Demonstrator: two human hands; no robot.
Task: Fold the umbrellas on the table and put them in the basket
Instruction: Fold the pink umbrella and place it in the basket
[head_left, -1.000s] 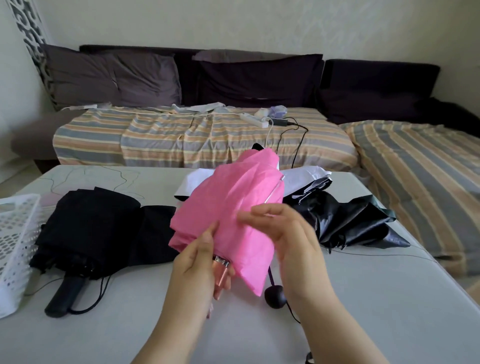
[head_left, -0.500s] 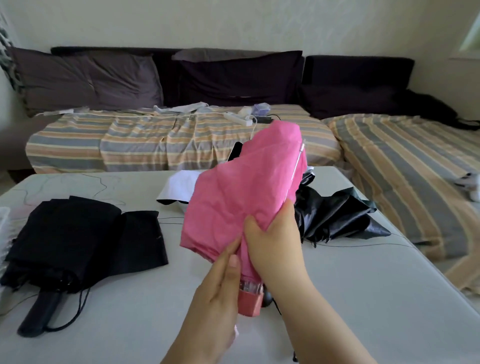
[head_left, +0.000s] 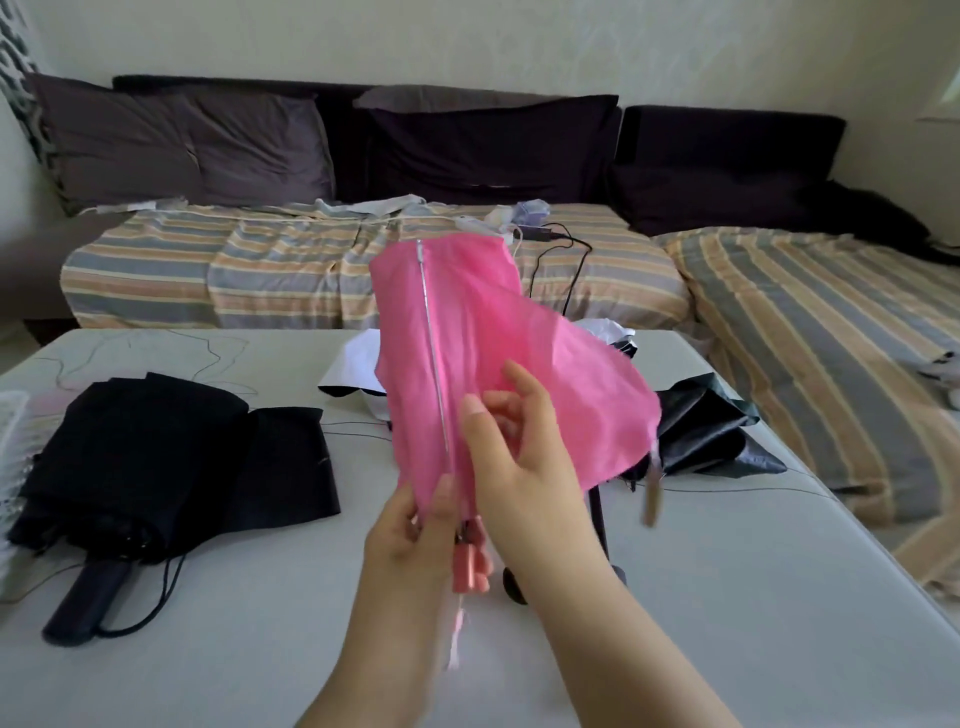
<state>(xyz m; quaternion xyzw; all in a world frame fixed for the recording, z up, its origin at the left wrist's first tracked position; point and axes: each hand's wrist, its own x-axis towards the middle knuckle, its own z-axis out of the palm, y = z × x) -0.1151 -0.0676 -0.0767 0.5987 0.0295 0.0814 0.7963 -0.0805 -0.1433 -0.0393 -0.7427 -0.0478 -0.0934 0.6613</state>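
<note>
A collapsed pink umbrella (head_left: 467, 332) stands upright above the table, its canopy loose and a silver rib showing down the front. My left hand (head_left: 410, 540) grips its lower end just above the pink handle (head_left: 470, 564). My right hand (head_left: 519, 457) lies against the canopy's right side with relaxed, slightly curled fingers. A black umbrella (head_left: 140, 462) lies on the table at the left. Another black umbrella (head_left: 706, 431) lies crumpled behind the pink one at the right. Only an edge of the white basket (head_left: 10, 436) shows at the far left.
The grey table (head_left: 727, 597) fills the foreground. A white cloth (head_left: 358, 364) lies behind the pink umbrella. Beyond the table stand a striped sofa (head_left: 291, 265) with dark cushions and a charger with cables (head_left: 540, 236).
The pink umbrella has turned, so its silver rib now faces me and the canopy flares to the right. My right hand has let go of its grip and moved up onto the fabric.
</note>
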